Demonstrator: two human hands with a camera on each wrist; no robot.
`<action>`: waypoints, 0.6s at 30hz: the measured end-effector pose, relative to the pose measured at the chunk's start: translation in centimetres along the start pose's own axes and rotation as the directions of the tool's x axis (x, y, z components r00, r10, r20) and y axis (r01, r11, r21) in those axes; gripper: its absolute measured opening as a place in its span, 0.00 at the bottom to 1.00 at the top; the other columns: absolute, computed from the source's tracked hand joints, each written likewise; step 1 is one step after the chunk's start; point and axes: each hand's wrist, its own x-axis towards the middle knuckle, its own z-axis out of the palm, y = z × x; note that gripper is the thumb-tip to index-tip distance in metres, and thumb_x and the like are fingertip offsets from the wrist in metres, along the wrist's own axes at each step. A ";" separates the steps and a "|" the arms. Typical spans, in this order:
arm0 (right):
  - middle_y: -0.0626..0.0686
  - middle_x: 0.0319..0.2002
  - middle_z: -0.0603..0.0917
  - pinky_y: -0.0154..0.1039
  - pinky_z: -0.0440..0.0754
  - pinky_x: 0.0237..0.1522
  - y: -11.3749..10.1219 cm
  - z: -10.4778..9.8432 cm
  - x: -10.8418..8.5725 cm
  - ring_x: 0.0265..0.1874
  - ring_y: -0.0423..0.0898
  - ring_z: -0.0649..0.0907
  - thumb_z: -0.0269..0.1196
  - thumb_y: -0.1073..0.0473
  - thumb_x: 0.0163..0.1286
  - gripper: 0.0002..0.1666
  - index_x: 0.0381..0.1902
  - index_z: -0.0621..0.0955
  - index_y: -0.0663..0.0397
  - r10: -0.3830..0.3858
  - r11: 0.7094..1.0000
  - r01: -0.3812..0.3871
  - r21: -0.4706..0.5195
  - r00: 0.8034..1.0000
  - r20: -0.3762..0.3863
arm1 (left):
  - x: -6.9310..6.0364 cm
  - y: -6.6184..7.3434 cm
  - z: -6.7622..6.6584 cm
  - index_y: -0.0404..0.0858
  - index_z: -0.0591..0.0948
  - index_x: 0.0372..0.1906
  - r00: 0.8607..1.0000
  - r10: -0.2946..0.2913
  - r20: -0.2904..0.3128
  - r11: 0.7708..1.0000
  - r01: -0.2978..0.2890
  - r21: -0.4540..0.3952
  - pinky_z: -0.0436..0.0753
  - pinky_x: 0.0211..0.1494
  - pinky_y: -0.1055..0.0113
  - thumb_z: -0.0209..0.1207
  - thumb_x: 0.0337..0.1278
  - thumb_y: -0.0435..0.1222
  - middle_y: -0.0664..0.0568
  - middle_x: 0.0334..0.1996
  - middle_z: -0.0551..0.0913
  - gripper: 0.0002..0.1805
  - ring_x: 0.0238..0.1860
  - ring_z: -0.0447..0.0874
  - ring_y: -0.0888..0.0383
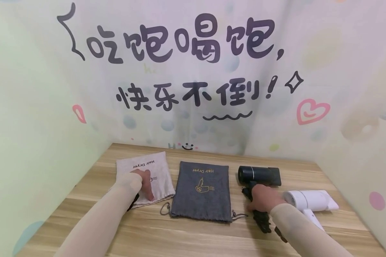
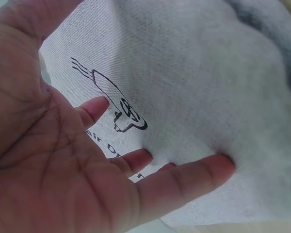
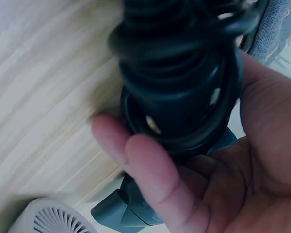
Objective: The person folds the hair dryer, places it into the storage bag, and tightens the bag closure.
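Note:
A light grey drawstring bag [image 1: 125, 169] printed "Hair Dryer" lies at the left of the table. The left hand [image 1: 144, 184] rests on it, and in the left wrist view its spread fingertips touch the cloth [image 2: 184, 97]. The black hair dryer [image 1: 260, 175] lies right of centre, its handle wound with black cord [image 1: 260, 221]. Around that handle the right hand [image 1: 263, 200] curls its fingers; in the right wrist view the fingers [image 3: 160, 179] lie beneath the cord-wrapped handle [image 3: 174, 97].
A dark grey drawstring bag [image 1: 204, 200] with a yellow dryer print lies between the hands. The white hair dryer [image 1: 312, 200] is at the right, partly behind the right forearm. A printed cloth backdrop [image 1: 186, 71] hangs behind the wooden table [image 1: 167, 239].

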 end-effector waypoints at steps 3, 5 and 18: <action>0.51 0.22 0.76 0.41 0.73 0.24 -0.1 -0.1 -0.1 0.21 0.47 0.75 0.75 0.53 0.55 0.17 0.23 0.77 0.54 0.013 1.000 -0.013 0.016 1.000 -0.002 | -0.1 0.3 -0.1 0.32 0.72 0.58 1.000 -0.017 0.001 1.000 0.017 0.005 0.77 0.57 0.49 0.81 0.30 0.48 0.36 0.50 0.77 0.47 0.55 0.75 0.43; 0.51 0.22 0.76 0.41 0.73 0.24 -0.2 -0.2 0.0 0.21 0.47 0.75 0.75 0.54 0.55 0.16 0.23 0.77 0.54 0.017 1.000 -0.017 0.019 1.000 -0.001 | -0.2 0.4 -0.2 0.32 0.73 0.54 1.000 -0.018 -0.007 1.000 0.018 0.002 0.78 0.55 0.50 0.82 0.30 0.47 0.38 0.46 0.77 0.44 0.52 0.76 0.45; 0.53 0.24 0.76 0.43 0.76 0.26 1.1 -0.3 0.1 0.22 0.49 0.75 0.71 0.65 0.46 0.14 0.27 0.75 0.59 -0.062 0.997 0.065 0.037 0.995 -0.083 | -0.3 0.4 -0.3 0.31 0.72 0.56 1.000 -0.019 -0.004 1.000 0.019 -0.006 0.79 0.55 0.50 0.82 0.29 0.47 0.38 0.47 0.77 0.46 0.52 0.76 0.45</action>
